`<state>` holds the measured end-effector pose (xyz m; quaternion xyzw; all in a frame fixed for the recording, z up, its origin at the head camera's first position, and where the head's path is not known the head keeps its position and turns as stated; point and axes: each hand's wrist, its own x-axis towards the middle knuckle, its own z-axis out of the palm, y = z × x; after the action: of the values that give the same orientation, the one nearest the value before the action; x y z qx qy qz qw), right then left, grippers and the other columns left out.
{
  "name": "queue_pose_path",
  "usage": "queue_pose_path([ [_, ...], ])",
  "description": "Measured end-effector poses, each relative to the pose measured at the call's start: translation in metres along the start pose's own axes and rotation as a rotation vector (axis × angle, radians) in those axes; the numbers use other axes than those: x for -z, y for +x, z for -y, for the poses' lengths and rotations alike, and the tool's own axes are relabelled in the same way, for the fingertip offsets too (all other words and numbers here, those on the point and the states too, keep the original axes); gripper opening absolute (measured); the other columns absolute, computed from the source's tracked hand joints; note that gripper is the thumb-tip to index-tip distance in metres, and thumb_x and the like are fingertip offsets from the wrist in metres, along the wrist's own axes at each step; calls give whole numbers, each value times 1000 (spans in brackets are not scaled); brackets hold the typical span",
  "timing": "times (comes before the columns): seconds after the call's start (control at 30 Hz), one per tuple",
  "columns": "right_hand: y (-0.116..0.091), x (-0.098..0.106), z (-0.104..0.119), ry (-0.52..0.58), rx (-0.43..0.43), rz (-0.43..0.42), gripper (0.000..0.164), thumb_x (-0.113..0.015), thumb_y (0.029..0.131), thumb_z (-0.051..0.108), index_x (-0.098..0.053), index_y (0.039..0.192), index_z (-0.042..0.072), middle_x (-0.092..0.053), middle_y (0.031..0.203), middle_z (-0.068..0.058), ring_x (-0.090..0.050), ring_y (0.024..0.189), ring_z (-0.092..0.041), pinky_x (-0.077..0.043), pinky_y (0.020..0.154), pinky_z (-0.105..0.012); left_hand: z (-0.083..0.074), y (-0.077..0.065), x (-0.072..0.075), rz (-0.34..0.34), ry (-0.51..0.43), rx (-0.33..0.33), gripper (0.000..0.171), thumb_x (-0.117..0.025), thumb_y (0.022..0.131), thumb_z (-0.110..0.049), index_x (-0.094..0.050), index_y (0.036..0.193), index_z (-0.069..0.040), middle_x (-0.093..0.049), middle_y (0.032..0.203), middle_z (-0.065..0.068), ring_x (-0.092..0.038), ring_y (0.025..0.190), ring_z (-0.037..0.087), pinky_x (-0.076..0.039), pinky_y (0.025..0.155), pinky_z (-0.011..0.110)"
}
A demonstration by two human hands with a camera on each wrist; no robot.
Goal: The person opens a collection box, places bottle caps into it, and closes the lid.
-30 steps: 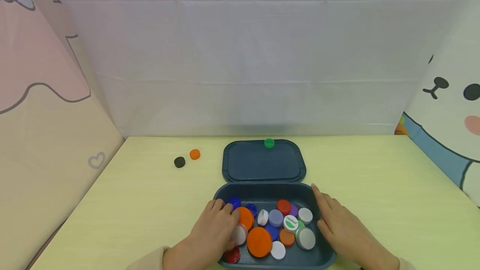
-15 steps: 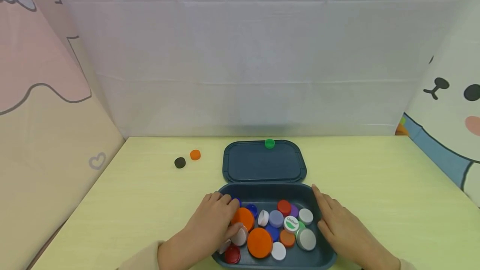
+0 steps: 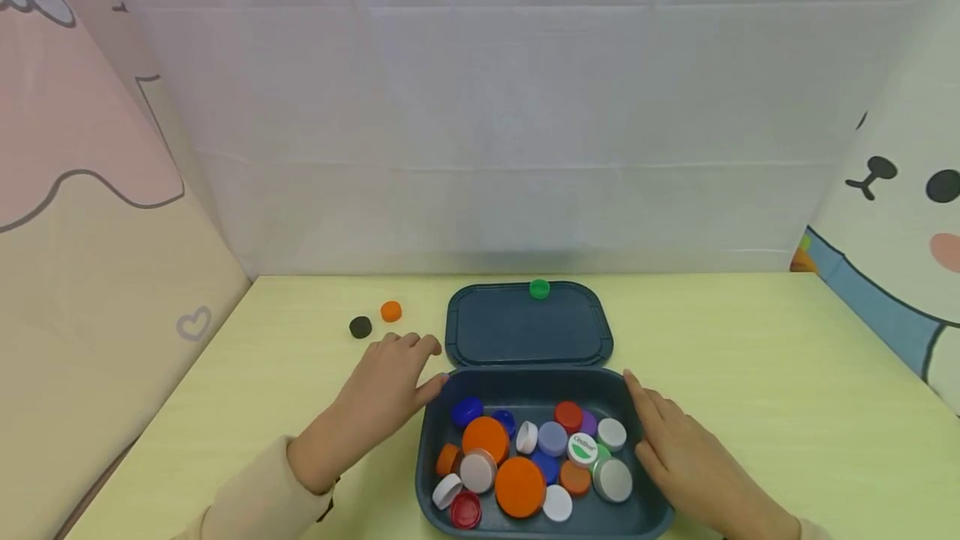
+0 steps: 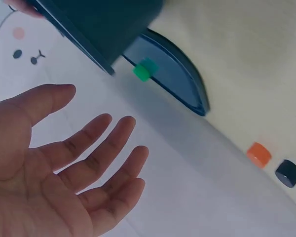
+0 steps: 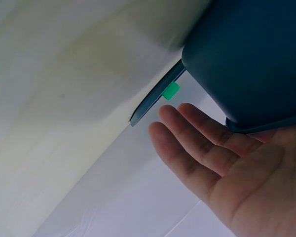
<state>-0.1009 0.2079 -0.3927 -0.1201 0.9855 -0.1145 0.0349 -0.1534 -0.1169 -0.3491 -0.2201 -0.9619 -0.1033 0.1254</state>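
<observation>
In the head view a dark blue box [image 3: 517, 387] holds several bottle caps, among them a big orange cap [image 3: 520, 487], a dark red cap [image 3: 466, 510] and a white cap [image 3: 557, 503]. My left hand [image 3: 385, 390] hovers over the table by the box's back left corner, thumb near the rim. The left wrist view shows its fingers spread and loosely bent, nothing in the palm. My right hand [image 3: 686, 452] rests along the box's right side, thumb over the rim. Three of its fingers [image 5: 190, 160] stretch out past the wall in the right wrist view.
Behind the box lies its dark blue lid [image 3: 528, 327], with a green cap [image 3: 539, 289] at the lid's far edge. An orange cap [image 3: 391, 312] and a black cap [image 3: 360, 327] lie at the table's back left. A white cloth [image 3: 480, 107] hangs behind the table.
My left hand has left the box's left side, moving back and to the left over the table. Caps it covered now show. The right hand stays put.
</observation>
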Motion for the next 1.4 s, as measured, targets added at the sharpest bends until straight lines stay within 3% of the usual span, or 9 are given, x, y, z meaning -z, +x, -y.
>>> queue_pose_path([
  [0.23, 0, 0, 1, 1, -6, 8, 69, -55, 88, 23, -20, 144, 5, -46, 133, -16, -50, 113, -30, -46, 91, -49, 28, 10, -5, -71, 60, 31, 27, -71, 77, -24, -62, 93, -5, -66, 80, 9, -55, 64, 26, -48, 59, 36],
  [0.4, 0, 0, 1, -1, -15, 13, 69, -55, 88, 24, -19, 145, 6, -45, 134, -16, -50, 114, -30, -46, 90, -49, 46, 17, -9, -50, 89, 89, 26, -69, 78, -24, -61, 93, -5, -64, 81, 11, -55, 63, 30, -46, 55, 38],
  [0.63, 0, 0, 0, 3, -19, 23, 70, -55, 88, 24, -19, 145, 5, -45, 134, -16, -50, 114, -31, -45, 91, -50, 71, 27, -10, -16, 78, 166, 24, -68, 79, -21, -60, 90, -2, -59, 70, 10, -51, 55, 26, -42, 49, 34],
  [0.93, 1, -1, 0, 7, -33, 37, 69, -54, 88, 24, -19, 145, 5, -45, 134, -16, -50, 115, -31, -45, 91, -49, 101, 34, -14, 115, 51, 274, 30, -63, 83, -20, -57, 99, 4, -62, 84, 18, -57, 69, 34, -49, 61, 44],
  [1.2, 1, -2, -1, 9, -30, 36, 68, -53, 89, 24, -18, 145, 6, -45, 134, -16, -49, 115, -31, -45, 91, -49, 124, 42, -20, 231, 50, 382, 26, -60, 85, -22, -53, 90, 2, -58, 80, 18, -53, 68, 33, -46, 60, 43],
  [1.4, 0, -2, -2, 11, -9, 10, 68, -53, 89, 23, -19, 145, 6, -46, 133, -15, -49, 115, -29, -46, 91, -48, 131, 46, -25, 305, 32, 411, 38, -64, 84, -22, -54, 107, 7, -61, 99, 25, -57, 81, 40, -50, 66, 45],
])
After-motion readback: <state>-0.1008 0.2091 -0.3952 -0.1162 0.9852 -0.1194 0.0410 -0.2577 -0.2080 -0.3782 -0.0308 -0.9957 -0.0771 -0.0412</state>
